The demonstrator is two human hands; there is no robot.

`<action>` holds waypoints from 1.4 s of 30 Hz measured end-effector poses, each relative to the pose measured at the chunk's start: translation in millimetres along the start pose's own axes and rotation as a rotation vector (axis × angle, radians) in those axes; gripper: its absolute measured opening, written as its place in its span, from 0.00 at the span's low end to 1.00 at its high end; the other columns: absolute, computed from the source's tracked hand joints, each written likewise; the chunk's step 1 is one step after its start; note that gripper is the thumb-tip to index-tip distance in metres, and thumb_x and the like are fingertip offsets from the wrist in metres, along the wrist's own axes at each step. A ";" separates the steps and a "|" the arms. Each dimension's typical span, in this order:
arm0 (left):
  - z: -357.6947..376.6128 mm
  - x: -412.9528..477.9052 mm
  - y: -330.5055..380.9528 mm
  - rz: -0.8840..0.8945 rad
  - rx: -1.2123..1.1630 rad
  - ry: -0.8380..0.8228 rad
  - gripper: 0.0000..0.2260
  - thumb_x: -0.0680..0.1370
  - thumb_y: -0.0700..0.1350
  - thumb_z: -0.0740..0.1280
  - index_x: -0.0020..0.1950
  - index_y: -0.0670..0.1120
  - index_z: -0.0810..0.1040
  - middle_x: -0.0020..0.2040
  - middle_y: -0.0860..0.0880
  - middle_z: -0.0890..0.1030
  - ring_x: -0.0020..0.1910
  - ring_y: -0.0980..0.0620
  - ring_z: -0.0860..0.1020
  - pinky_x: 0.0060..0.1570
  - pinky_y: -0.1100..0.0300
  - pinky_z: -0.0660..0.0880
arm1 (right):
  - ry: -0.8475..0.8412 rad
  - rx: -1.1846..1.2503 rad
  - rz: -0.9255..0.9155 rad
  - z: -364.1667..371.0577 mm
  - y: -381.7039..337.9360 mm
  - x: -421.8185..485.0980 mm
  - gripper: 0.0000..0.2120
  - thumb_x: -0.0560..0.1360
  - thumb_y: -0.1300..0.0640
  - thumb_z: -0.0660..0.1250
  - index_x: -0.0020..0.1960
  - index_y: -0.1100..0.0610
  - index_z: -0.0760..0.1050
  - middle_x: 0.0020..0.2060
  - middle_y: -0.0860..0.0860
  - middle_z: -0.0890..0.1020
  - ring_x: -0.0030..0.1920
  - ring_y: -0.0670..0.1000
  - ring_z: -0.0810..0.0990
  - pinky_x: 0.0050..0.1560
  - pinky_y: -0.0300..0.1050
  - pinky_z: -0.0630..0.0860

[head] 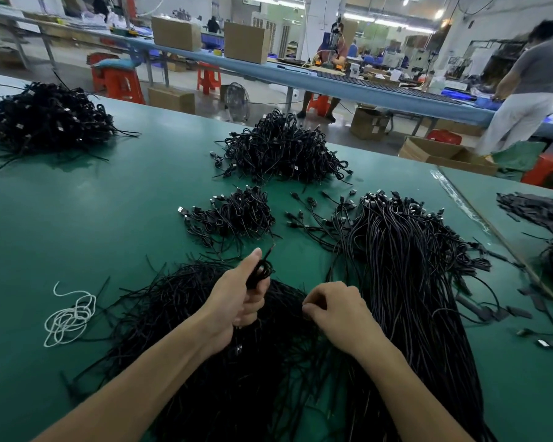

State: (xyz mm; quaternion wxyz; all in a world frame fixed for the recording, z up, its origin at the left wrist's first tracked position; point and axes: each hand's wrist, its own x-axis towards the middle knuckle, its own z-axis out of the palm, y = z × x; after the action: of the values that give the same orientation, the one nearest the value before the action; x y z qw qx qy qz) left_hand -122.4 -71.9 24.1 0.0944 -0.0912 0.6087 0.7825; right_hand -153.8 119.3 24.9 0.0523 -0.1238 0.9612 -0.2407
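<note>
Right hand (336, 309), right of and nearer than the coiled cable (262, 271): fingers curled down, tips buried in black strands, can't tell if it pinches one or holds nothing. The coil's lower part is hidden inside the left hand (237, 301), and both forearms are cut off at the frame bottom. Left hand is clamped on the coiled cable, fingers wrapped round it, thumb straight up alongside; the coil pokes out the top of the fist, a short end sticking up past it, lifted off the green table (109, 202). Loose strand heap (179, 301) lies directly under and left of the coil, individual strands impossible to separate. Long cable bundle (406, 266) is right of the coil, small coil heap (233, 215) just beyond it, bigger heap (284, 151) further beyond. White cord (69, 317) lies well left of the coil. Background workers are blurred
</note>
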 end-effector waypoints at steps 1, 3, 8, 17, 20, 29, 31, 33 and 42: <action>0.9 -0.6 0.5 0.028 -0.003 0.013 0.26 0.80 0.63 0.60 0.27 0.49 0.71 0.26 0.53 0.61 0.22 0.56 0.56 0.19 0.64 0.55 | 0.006 0.004 0.010 -1.4 0.5 -0.1 0.06 0.79 0.53 0.67 0.52 0.51 0.82 0.45 0.47 0.83 0.45 0.47 0.81 0.51 0.49 0.81; 2.6 -1.2 1.6 0.083 -0.028 0.045 0.24 0.76 0.64 0.62 0.26 0.50 0.72 0.26 0.53 0.62 0.21 0.56 0.57 0.20 0.63 0.56 | 0.010 -0.049 0.033 -1.5 0.7 -0.6 0.07 0.79 0.52 0.67 0.55 0.52 0.79 0.48 0.48 0.82 0.47 0.50 0.81 0.51 0.50 0.81; 5.4 -0.8 3.8 0.132 -0.094 0.114 0.25 0.77 0.64 0.60 0.26 0.50 0.72 0.25 0.52 0.61 0.21 0.56 0.56 0.20 0.63 0.56 | -0.103 -0.177 0.063 12.4 -3.0 -6.4 0.11 0.77 0.46 0.69 0.52 0.52 0.79 0.46 0.49 0.81 0.45 0.51 0.81 0.45 0.47 0.79; 6.3 -5.3 1.3 0.027 -0.108 0.097 0.30 0.82 0.65 0.51 0.25 0.49 0.69 0.25 0.53 0.61 0.21 0.56 0.56 0.18 0.65 0.56 | -0.029 -0.257 -0.011 16.7 -6.7 -12.6 0.07 0.82 0.55 0.58 0.52 0.55 0.75 0.47 0.50 0.80 0.44 0.52 0.79 0.45 0.48 0.79; 6.9 -6.9 2.5 0.023 -0.107 0.074 0.31 0.84 0.61 0.50 0.25 0.49 0.69 0.26 0.51 0.60 0.21 0.56 0.55 0.18 0.64 0.56 | -0.005 -0.119 0.004 5.0 -8.7 -14.0 0.05 0.82 0.56 0.58 0.51 0.53 0.72 0.45 0.50 0.78 0.42 0.51 0.78 0.43 0.49 0.79; 20.7 -18.3 8.8 0.079 -0.048 -0.056 0.14 0.81 0.42 0.53 0.49 0.46 0.78 0.23 0.53 0.61 0.19 0.56 0.56 0.19 0.69 0.55 | 0.271 0.620 -0.128 -28.6 -45.5 -25.9 0.08 0.78 0.60 0.67 0.45 0.48 0.80 0.30 0.40 0.79 0.28 0.40 0.72 0.29 0.36 0.70; 22.8 -19.7 10.0 0.148 -0.037 -0.077 0.14 0.82 0.43 0.54 0.57 0.47 0.78 0.24 0.54 0.62 0.20 0.56 0.56 0.21 0.68 0.56 | 0.228 0.585 -0.183 -26.3 -54.9 -31.5 0.08 0.78 0.60 0.68 0.46 0.48 0.81 0.33 0.40 0.81 0.32 0.40 0.76 0.33 0.35 0.72; 23.4 -20.9 10.0 0.233 -0.014 -0.094 0.16 0.84 0.47 0.54 0.59 0.51 0.81 0.25 0.54 0.62 0.21 0.56 0.57 0.21 0.66 0.57 | 0.199 0.446 -0.232 -26.2 -61.4 -36.3 0.08 0.78 0.60 0.67 0.49 0.50 0.82 0.39 0.42 0.83 0.40 0.40 0.80 0.41 0.31 0.73; 25.9 -20.6 7.7 0.296 -0.146 -0.013 0.27 0.81 0.64 0.54 0.32 0.49 0.79 0.24 0.51 0.61 0.22 0.53 0.55 0.23 0.64 0.56 | 0.302 0.247 -0.302 -29.5 -72.6 -46.4 0.07 0.79 0.59 0.67 0.52 0.49 0.81 0.47 0.39 0.79 0.49 0.38 0.77 0.49 0.26 0.71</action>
State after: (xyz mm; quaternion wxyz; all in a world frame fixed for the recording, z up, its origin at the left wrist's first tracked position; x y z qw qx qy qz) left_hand -105.2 -49.4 42.9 -0.0252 -0.0021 0.5562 0.8306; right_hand -98.3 82.8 87.2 -0.1140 -0.2212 0.8921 -0.3771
